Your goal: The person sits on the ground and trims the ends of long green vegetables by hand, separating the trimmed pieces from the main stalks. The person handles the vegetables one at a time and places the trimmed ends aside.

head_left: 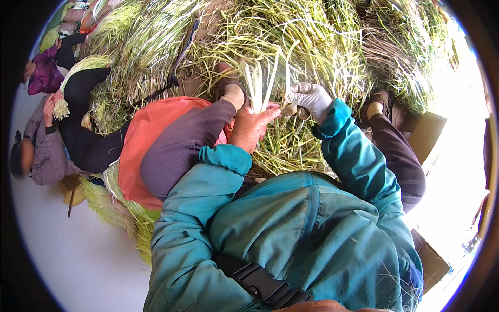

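Observation:
My bare left hand (251, 126) is closed around a small bunch of pale stalks (255, 87), which look like garlic shoots or chives, their tops pointing away from me. Close beside it on the right, my right hand (310, 99), in a thin whitish glove, pinches a single pale stalk (287, 68). Its fingers are near the left thumb, and brownish bits show beneath them. Under and beyond both hands lies a wide heap of loose yellow-green stalks (312, 46).
A red plastic sheet or bag (136, 156) lies by my left leg. At the left sits a co-worker (50, 144) holding a bunch of stalks (78, 72); another person (45, 72) is farther off. Cardboard boxes (429, 132) stand at the right. A dark strap (183, 58) crosses the heap.

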The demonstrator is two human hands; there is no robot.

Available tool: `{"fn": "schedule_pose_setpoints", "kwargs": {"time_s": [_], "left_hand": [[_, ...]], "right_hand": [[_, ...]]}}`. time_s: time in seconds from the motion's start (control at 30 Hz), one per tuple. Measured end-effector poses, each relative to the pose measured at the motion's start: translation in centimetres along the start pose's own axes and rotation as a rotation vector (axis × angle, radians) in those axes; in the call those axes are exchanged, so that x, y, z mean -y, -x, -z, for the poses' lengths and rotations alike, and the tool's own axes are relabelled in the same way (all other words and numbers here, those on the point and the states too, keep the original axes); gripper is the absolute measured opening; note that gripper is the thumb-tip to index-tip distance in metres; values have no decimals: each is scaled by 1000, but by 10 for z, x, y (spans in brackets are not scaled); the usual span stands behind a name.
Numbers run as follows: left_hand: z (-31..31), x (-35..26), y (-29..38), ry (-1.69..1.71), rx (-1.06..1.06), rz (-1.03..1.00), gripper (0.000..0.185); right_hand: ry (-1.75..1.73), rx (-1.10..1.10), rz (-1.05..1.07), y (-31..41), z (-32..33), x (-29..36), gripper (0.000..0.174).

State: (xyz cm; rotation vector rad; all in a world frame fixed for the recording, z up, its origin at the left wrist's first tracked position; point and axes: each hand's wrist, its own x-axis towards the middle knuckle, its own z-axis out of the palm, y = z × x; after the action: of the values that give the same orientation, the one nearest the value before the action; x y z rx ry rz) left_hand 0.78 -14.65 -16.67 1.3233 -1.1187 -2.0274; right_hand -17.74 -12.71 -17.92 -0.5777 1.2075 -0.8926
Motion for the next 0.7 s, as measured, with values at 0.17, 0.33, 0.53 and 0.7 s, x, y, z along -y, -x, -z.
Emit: {"fn": "schedule_pose_setpoints", "kwargs": {"time_s": [0.17, 0.33, 0.53, 0.7], "left_hand": [[5, -3, -4, 158, -109, -47, 28], [1, -1, -4, 168, -147, -19, 27], [14, -3, -8, 170, -199, 19, 19], [33, -42, -8, 284, -268, -77, 21]], "right_hand": [[125, 37, -54, -1, -12, 0, 16], [307, 86, 109, -1, -24, -11, 17], [542, 13, 20, 1, -29, -24, 18], [1456, -30, -272, -16, 68, -134, 23]]}}
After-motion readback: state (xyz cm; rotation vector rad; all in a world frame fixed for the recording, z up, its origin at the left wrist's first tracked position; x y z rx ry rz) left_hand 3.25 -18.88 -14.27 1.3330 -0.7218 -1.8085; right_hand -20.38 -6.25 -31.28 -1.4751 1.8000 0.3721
